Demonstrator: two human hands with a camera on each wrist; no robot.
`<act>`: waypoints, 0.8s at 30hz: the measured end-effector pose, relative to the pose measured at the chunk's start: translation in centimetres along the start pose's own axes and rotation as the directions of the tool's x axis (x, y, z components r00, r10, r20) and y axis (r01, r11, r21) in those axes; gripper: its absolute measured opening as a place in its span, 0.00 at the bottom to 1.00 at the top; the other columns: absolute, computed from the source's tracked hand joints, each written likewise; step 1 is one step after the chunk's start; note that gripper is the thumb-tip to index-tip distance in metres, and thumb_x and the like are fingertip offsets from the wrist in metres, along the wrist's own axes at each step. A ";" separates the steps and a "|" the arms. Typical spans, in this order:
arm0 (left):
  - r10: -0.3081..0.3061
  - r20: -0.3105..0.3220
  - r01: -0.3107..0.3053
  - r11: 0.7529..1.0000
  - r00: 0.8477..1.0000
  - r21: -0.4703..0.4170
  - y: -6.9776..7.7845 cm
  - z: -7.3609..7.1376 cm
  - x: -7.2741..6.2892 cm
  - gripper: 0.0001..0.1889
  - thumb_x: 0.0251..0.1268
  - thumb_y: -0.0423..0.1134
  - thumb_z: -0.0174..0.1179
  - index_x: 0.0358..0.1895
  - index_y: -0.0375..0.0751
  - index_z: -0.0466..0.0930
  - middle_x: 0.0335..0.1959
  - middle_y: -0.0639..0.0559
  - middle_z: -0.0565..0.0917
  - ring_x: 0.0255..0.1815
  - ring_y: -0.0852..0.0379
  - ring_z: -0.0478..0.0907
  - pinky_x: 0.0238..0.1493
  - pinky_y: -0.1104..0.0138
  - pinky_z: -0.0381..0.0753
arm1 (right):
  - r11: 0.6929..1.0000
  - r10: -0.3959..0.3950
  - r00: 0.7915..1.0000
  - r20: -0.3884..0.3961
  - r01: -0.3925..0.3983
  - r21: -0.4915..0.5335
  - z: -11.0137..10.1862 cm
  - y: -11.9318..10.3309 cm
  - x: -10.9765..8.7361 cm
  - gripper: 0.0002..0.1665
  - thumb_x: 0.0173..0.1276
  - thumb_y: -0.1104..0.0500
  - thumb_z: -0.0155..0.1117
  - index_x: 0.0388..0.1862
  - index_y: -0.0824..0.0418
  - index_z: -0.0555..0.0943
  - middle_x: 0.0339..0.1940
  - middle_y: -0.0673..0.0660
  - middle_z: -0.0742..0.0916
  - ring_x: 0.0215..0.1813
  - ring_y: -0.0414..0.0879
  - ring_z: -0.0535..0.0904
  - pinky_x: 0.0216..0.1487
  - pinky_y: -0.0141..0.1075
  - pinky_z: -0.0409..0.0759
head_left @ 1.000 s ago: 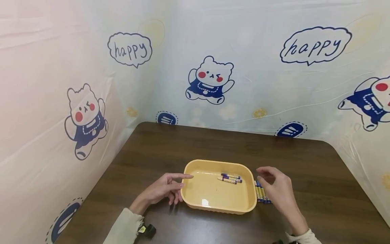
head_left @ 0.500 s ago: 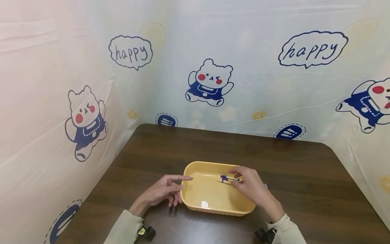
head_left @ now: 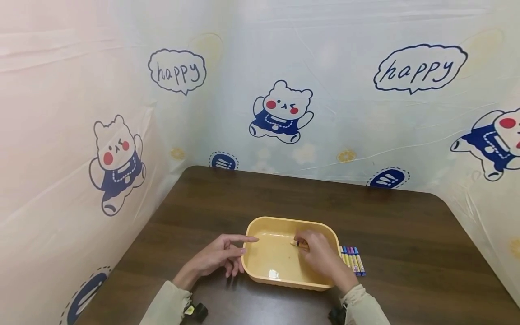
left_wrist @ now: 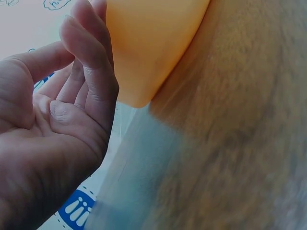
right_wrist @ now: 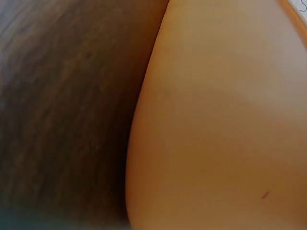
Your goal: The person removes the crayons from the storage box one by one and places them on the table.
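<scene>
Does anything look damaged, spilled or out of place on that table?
Only one small thing: a reddish mark on the otherwise plain yellow tray, seen in the right wrist view. I can't tell whether it's crayon or a scratch. Nothing looks spilled, and the crayons beside the tray lie in a neat row.

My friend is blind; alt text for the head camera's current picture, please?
A person's right hand reaches into a yellow tray, its fingers at a crayon; the left hand is at the tray's left rim. More crayons lie to its right on a dark table.
</scene>
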State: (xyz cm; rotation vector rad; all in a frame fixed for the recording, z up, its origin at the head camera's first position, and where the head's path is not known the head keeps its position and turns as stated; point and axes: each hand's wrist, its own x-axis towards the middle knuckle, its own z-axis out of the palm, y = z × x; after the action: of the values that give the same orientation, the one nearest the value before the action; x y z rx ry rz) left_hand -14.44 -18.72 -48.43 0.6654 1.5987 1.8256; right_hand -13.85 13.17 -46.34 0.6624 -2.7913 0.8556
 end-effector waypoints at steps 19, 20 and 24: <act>-0.009 -0.009 0.009 1.000 1.000 -0.005 0.1 0.1 0.1 0.24 0.76 0.28 0.48 0.72 0.29 0.64 0.26 0.43 0.86 0.18 0.57 0.79 0.17 0.72 0.77 | 0.989 0.059 0.998 -0.021 -0.061 -0.132 0.5 0.4 -0.3 0.10 0.53 0.72 0.73 0.30 0.60 0.85 0.33 0.52 0.84 0.38 0.46 0.76 0.41 0.42 0.79; -0.007 -0.008 0.007 1.000 1.000 -0.007 0.0 0.0 0.1 0.24 0.76 0.28 0.48 0.72 0.29 0.64 0.26 0.43 0.86 0.18 0.57 0.79 0.17 0.72 0.77 | 0.989 0.066 0.998 -0.018 -0.068 -0.133 0.5 0.4 -0.3 0.10 0.53 0.72 0.73 0.31 0.60 0.85 0.33 0.52 0.84 0.38 0.46 0.76 0.41 0.42 0.80; -0.005 -0.007 0.005 1.000 1.000 -0.012 0.0 0.0 0.1 0.24 0.76 0.28 0.48 0.72 0.29 0.63 0.26 0.43 0.86 0.18 0.57 0.78 0.17 0.71 0.76 | 0.987 0.078 0.997 -0.017 -0.080 -0.140 0.6 0.5 -0.4 0.10 0.53 0.72 0.73 0.33 0.61 0.85 0.34 0.54 0.84 0.38 0.46 0.77 0.41 0.42 0.80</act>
State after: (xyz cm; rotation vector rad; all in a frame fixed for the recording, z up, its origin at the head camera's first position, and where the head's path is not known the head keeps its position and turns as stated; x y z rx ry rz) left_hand -14.45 -18.65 -48.45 0.6497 1.5908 1.8344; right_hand -13.68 13.33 -47.21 0.5257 -2.8514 0.6656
